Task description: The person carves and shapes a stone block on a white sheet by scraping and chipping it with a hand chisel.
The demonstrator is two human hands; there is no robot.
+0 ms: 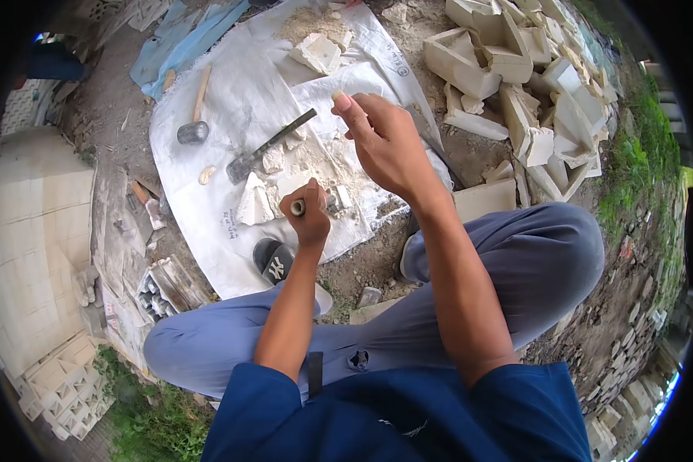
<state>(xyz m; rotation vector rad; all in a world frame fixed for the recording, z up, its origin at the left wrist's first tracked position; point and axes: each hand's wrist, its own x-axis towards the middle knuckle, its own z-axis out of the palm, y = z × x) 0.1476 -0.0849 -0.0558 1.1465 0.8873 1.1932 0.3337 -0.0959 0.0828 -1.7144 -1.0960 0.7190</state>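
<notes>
My left hand (309,215) is closed round a short rod-like handle (298,206), whose round end points up at me; its far end is hidden by the hand. Beside it lie broken white chunks (255,202) and pale rubble on a white sheet (200,181). My right hand (381,138) is raised above the sheet, thumb stretched out and the other fingers curled; I cannot make out anything in it. A dark-handled hammer (273,144) rests on the sheet left of my right hand. Farther left lies a mallet (194,132) with a wooden handle.
A heap of broken pale blocks (516,85) stands at the upper right. Another broken chunk (318,53) lies at the sheet's far end. Blue plastic (179,46) is at the upper left. A black sandal (273,260) is on my foot near the sheet's edge.
</notes>
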